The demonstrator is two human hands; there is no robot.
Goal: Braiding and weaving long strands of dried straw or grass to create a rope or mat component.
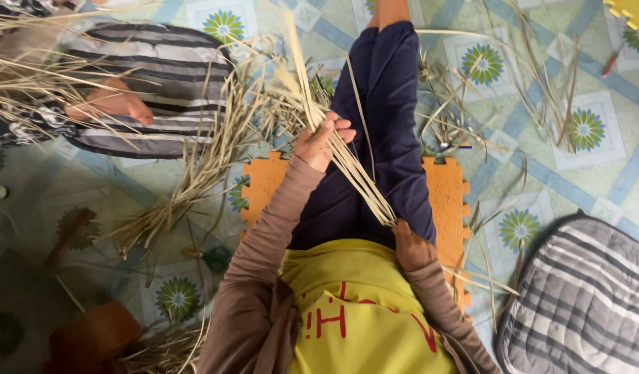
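Two hands, one orange foam mat (447, 190), one striped grey cushion (583, 298), countless dry straws (215, 149)

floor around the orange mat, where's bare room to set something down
Bare tiled floor lies at the right, between the orange foam mat and the striped quilted cushion; only a few stray straws there. The left is crowded: dried grass strands spread from the left hand to the other person's foot.

Home floor used as a craft workspace.
Patterned vinyl flooring (583, 131), orange foam mat (448, 190), striped quilted cushion (583, 298), dried straw (195, 173) strewn about.
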